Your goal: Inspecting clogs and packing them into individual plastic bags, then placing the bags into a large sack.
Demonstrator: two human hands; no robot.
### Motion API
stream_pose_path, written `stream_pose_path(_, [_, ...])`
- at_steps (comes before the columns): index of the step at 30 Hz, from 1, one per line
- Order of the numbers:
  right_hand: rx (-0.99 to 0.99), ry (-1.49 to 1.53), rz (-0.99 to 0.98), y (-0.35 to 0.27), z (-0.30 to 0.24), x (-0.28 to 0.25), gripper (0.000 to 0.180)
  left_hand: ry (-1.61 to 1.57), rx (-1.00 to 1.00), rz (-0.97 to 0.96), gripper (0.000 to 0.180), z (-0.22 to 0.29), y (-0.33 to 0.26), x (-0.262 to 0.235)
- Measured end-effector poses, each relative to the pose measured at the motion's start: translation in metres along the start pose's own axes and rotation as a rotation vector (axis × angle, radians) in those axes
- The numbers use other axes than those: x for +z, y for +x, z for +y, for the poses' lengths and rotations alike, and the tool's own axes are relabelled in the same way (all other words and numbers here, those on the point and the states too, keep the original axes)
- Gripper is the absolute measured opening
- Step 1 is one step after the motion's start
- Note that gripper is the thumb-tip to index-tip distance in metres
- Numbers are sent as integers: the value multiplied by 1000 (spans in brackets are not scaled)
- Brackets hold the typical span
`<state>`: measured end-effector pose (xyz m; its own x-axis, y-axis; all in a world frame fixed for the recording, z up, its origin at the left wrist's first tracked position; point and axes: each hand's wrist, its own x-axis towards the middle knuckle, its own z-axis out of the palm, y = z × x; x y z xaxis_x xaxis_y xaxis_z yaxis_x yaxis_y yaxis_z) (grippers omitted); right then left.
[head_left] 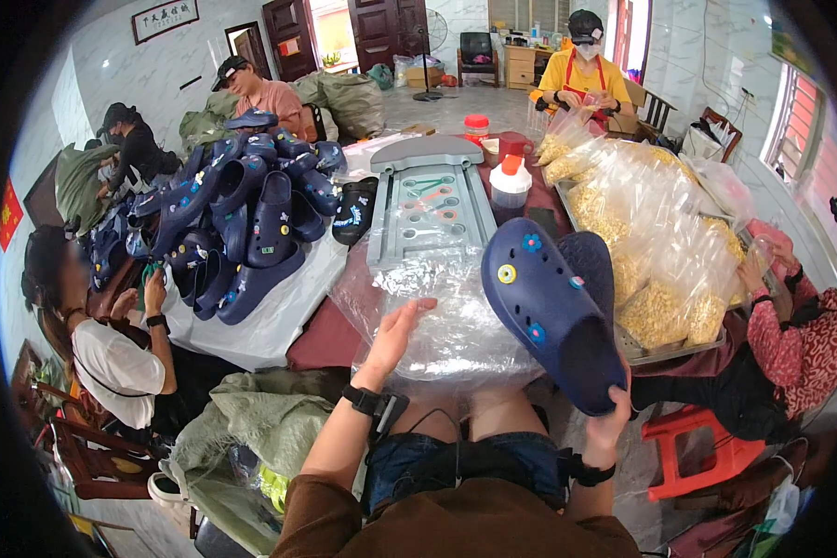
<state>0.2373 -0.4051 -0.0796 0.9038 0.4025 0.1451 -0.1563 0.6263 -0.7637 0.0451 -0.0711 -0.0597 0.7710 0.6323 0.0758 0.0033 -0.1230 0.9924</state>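
Your right hand [612,420] gripped the navy clog [551,312] by its heel, raised and tilted so the charms faced you. Your left hand [398,337] lay open on the plastic bag [456,321], flattening it against the tabletop [330,337].

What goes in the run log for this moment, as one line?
left hand: open, flat on clear plastic bag | right hand: grips navy clog by its heel | nearby: grey tray, clog pile
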Motion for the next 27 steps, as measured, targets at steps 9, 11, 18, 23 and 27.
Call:
stream_pose_path(9, [-274,-702,-102,-1,22,10,72,-567,160,188,47,18,-10,-14])
stream_pose_path(11, [-236,-705,-71,-4,21,16,71,-852,311,15,42,48,-10,-12])
stream_pose_path(18, [-370,-963,-96,-10,23,28,72,-1618,433,-458,34,47,-7,-37])
stream_pose_path(23, [-388,-988,-104,-11,23,26,72,-1408,501,-142,29,-47,-13,-33])
stream_pose_path(27, [-378,-971,-94,-12,25,23,72,-1709,30,-598,22,-60,-8,-34])
